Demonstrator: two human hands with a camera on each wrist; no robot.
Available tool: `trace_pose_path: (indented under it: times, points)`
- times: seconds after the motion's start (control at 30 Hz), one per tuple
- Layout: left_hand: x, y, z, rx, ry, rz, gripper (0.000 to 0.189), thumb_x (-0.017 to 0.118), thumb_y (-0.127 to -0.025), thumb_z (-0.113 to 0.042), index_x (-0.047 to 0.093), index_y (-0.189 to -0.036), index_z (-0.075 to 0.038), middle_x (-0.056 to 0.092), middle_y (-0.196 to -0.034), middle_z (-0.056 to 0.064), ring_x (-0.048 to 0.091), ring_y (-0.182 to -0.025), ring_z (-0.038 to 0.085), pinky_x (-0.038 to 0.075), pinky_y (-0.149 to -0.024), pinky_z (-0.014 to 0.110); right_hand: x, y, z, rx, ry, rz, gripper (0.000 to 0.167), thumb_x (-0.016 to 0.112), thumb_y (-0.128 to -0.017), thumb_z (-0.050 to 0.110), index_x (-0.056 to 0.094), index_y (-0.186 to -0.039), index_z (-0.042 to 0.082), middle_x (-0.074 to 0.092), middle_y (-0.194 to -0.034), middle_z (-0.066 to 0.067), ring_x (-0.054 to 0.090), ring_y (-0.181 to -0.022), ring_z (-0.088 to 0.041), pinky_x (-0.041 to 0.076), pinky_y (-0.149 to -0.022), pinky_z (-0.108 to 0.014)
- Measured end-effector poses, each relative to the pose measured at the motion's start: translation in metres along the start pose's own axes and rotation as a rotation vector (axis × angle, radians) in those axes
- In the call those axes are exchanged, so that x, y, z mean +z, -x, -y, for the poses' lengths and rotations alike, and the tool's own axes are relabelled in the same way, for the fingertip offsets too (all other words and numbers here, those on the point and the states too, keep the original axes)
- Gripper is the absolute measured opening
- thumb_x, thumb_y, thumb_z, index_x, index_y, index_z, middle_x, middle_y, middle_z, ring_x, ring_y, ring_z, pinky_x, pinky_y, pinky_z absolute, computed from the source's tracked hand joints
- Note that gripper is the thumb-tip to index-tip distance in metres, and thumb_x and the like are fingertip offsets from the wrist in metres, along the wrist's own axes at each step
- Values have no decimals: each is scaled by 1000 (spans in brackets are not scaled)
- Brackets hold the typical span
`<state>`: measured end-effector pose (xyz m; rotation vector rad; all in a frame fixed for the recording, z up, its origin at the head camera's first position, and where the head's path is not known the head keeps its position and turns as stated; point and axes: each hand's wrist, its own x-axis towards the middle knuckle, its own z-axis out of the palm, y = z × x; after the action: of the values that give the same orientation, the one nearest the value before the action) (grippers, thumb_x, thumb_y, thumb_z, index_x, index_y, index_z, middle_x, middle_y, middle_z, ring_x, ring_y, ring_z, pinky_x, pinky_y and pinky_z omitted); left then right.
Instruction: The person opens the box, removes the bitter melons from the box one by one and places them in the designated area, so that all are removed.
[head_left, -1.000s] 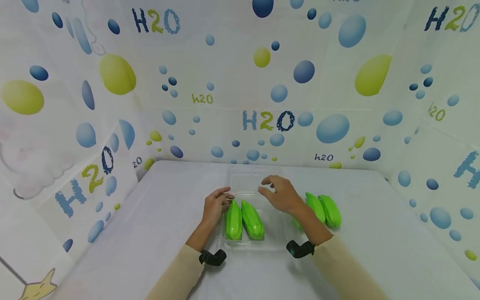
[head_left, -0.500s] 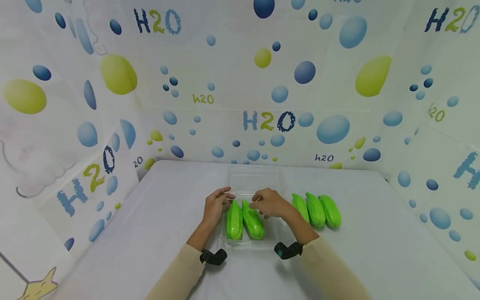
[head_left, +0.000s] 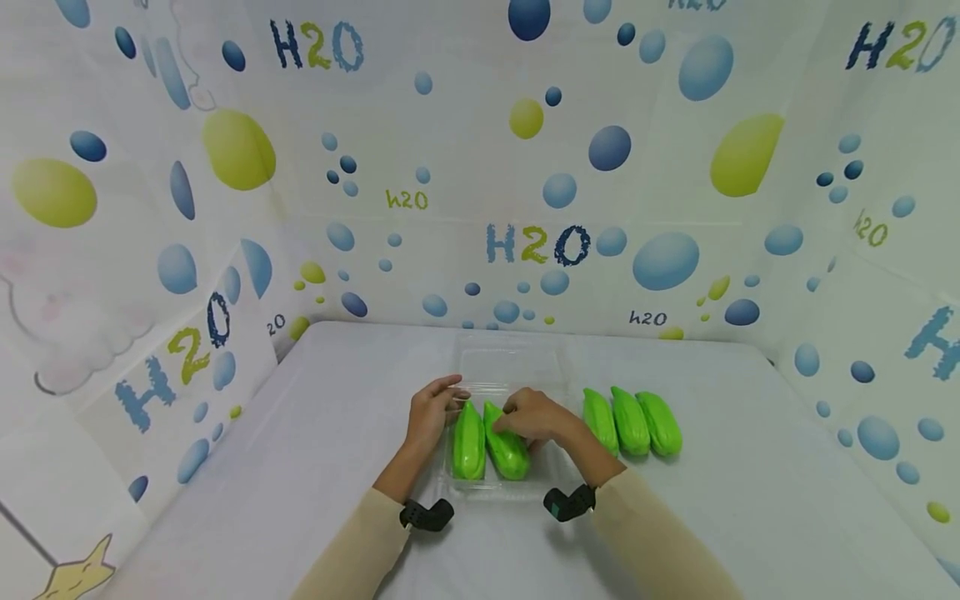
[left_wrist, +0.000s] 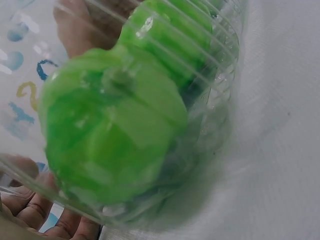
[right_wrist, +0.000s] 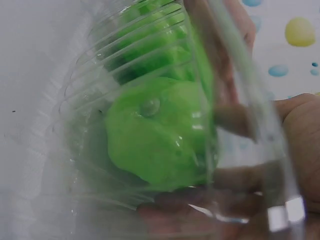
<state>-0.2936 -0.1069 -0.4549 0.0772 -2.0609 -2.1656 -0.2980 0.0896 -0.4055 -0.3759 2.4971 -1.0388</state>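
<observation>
Two bright green, ridged, gourd-like vegetables lie side by side in an open clear plastic box (head_left: 558,487). My right hand (head_left: 534,414) reaches into the box and grips the right gourd (head_left: 508,458) from above, thumb on its left side and fingers on its right. In the right wrist view, fingers (right_wrist: 240,178) lie against that gourd (right_wrist: 157,135) behind the clear wall. My left hand (head_left: 429,417) rests at the box's left edge, fingers loosely extended, beside the left gourd (head_left: 468,450). The left wrist view shows a gourd (left_wrist: 110,130) close behind the plastic.
Three more green gourds (head_left: 632,423) lie in a row on the white-covered table (head_left: 300,467), right of the box. The box's raised clear lid (head_left: 510,362) leans back behind it. A patterned backdrop (head_left: 450,142) encloses the table at the back and sides.
My right hand has come left and down from above the box's right side onto the right gourd and closed around it. The left hand and the gourds have stayed in place.
</observation>
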Motion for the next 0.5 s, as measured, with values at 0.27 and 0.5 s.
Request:
trace_pose_path:
  times: [0.27, 0.5]
  points:
    - [-1, -1, 0, 7, -9, -2, 38, 45, -102, -6, 61, -134, 5, 72, -108, 21, 70, -92, 19, 59, -79, 27, 5, -5, -1, 9, 17, 9, 48, 74, -90, 32, 68, -121, -5, 69, -98, -9, 68, -77, -23, 61, -60, -39]
    - [-1, 0, 1, 12, -14, 9, 38, 44, -102, -6, 59, -135, 7, 71, -112, 23, 70, -97, 22, 59, -82, 29, 11, -4, -1, -1, 52, -11, 35, 75, -90, 34, 73, -100, 1, 67, -84, -7, 66, -68, -22, 60, -57, -38]
